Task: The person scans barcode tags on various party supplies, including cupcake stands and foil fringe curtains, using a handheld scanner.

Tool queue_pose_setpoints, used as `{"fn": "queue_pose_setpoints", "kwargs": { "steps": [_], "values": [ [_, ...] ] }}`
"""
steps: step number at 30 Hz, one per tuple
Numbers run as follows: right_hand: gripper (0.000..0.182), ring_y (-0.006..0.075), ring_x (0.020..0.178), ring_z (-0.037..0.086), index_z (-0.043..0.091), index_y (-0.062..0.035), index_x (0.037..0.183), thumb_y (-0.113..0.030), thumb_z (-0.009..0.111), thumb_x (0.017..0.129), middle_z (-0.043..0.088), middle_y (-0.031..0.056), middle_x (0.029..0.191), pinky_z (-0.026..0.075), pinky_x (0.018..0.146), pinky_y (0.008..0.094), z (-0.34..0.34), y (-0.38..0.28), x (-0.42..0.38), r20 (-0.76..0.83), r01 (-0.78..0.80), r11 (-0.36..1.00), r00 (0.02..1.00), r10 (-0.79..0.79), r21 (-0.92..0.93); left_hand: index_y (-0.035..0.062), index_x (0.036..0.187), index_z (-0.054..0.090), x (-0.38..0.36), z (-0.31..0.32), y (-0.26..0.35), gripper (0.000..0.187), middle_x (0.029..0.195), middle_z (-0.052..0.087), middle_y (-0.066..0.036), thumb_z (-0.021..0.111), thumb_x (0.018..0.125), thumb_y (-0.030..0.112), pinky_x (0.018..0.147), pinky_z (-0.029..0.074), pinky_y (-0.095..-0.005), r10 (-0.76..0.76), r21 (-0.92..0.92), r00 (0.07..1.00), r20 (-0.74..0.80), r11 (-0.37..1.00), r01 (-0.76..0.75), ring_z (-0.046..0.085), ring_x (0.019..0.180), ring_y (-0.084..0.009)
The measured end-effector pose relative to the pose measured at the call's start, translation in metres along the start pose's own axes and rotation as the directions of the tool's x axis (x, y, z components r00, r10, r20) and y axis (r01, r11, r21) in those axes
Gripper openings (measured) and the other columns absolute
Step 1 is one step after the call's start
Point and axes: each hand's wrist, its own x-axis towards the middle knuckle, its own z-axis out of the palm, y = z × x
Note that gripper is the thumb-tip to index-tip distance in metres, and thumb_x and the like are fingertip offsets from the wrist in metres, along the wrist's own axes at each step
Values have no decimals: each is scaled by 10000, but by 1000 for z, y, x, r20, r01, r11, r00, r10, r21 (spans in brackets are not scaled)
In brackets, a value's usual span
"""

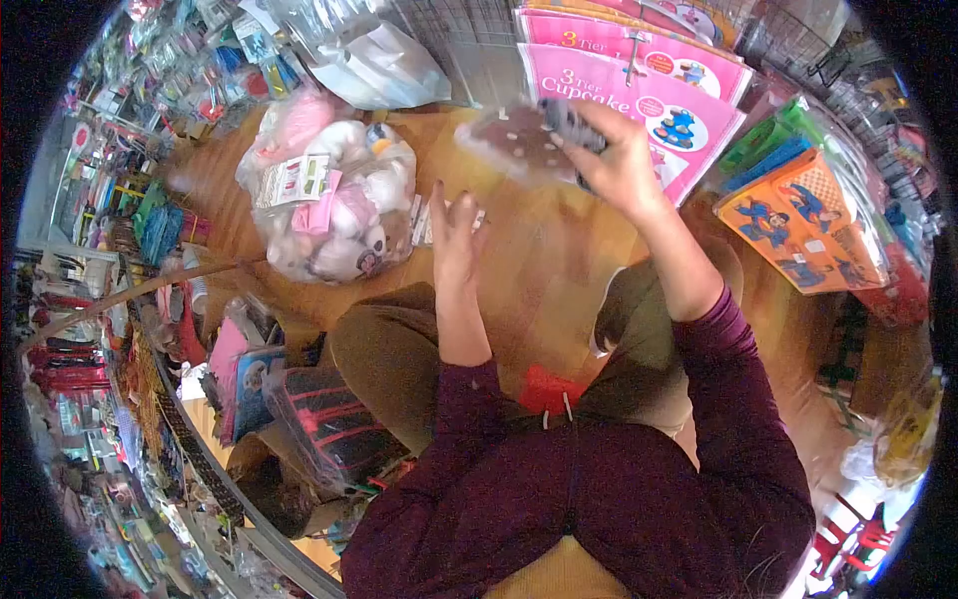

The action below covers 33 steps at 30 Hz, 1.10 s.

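Observation:
My right hand [619, 165] is raised at the upper middle, its fingers closed round a dark, blurred object [574, 125]. A brownish, spotted item in clear wrap [514, 142] extends to the left of it, smeared by motion. Over the wooden floor [519, 270], my left hand [457, 235] is held up with its fingers apart and nothing in them. Just behind it lies a small white card or packet [424, 222]. To its left sits a clear bag of soft white and pink toys [344, 205], with a label on top.
Pink cupcake-stand packages [639, 110] hang behind my right hand. An orange printed package [803, 225] stands at the right. White plastic bags [384, 70] are at the top. Crowded shelves [90, 399] line the left, and a red item [549, 389] lies between my legs.

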Motion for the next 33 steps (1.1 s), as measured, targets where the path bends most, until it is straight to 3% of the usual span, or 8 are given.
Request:
{"fn": "queue_pose_setpoints", "kwargs": {
  "steps": [2,5,7,9,12,18,26,33],
  "values": [
    [493,244,946,550,558,-81,1041,-84,637,555,580,90,1027,475,804,342,1,5,1,117,443,802,893,-435,-400,137,1337,195,3,-3,-1,694,1282,350,-137,429,818,534,969,302,-386,-76,-607,959,272,760,232,383,1152,-260],
    [496,257,981,531,545,-74,1045,-93,630,557,559,101,1055,460,836,352,29,-2,-27,355,648,681,760,-545,-342,68,1247,348,-21,23,47,572,1219,422,-155,396,853,479,887,390,-453,46,-882,957,287,402,245,449,1083,-292],
    [498,259,1039,499,530,-69,1063,-111,630,576,521,117,1114,438,874,348,56,3,-45,465,746,575,662,-588,-336,28,1203,391,-17,8,34,505,1175,462,-164,361,884,418,864,419,-392,31,-852,981,193,500,152,478,1051,-266],
    [585,292,1108,446,509,-35,1097,-123,683,546,450,132,1212,408,905,373,69,0,-54,485,701,680,681,-549,-214,10,1181,407,-10,3,23,438,1165,473,-147,344,902,341,839,440,-348,40,-698,993,108,715,47,505,1018,-227],
    [542,314,1142,417,496,-10,1113,-117,667,610,434,142,1238,344,959,402,71,-5,-49,402,601,736,785,-471,-312,16,1182,410,-17,22,21,368,1124,503,-130,332,909,250,809,457,-329,58,-786,973,222,602,143,531,977,-220],
    [455,340,1100,432,504,-6,1105,-109,603,673,460,209,1173,337,943,413,51,26,1,-151,204,840,936,-317,-503,37,1246,353,-26,49,13,399,1193,459,-112,376,904,241,873,423,-376,-35,-701,959,281,675,230,488,1059,-227],
    [633,287,1268,232,305,-14,1276,-118,583,717,263,156,1354,213,1036,397,84,-1,-37,304,383,844,911,-278,-377,84,1289,292,-17,30,4,424,1250,402,-104,337,911,271,915,393,-381,53,-804,971,234,573,162,437,1121,-224],
    [511,313,1208,324,396,3,1207,-164,540,746,363,192,1278,254,1004,420,49,5,-2,39,257,746,954,-297,-614,57,1352,156,-31,47,26,610,1276,362,-123,459,824,80,938,362,-374,57,-652,954,295,742,157,401,1150,-246]
  ]
}}
